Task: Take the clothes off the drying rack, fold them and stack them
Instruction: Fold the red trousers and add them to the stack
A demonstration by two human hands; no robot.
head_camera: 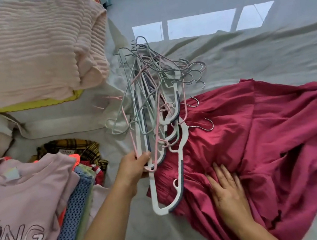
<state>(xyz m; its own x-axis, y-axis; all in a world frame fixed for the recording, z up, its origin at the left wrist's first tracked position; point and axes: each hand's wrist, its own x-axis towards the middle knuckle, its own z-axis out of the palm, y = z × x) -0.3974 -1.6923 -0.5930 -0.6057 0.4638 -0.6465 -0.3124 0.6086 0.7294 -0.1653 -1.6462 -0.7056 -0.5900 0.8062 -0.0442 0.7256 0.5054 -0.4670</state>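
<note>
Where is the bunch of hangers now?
Head view, centre: the bunch of hangers is gripped by the left hand, overlapping the left edge of the red garment.

The left forearm reaches forward from the lower left; the left hand [134,168] curls its fingers round a bundle of hangers [151,104], thumb on top. The right hand [228,190] lies palm down, fingers straight, on a red garment [280,131].

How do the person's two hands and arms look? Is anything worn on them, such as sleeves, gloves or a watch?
The left hand and the right hand are bare, and so are both arms as far as the picture shows them. No sleeve, glove, watch, bracelet or ring is visible.
</note>
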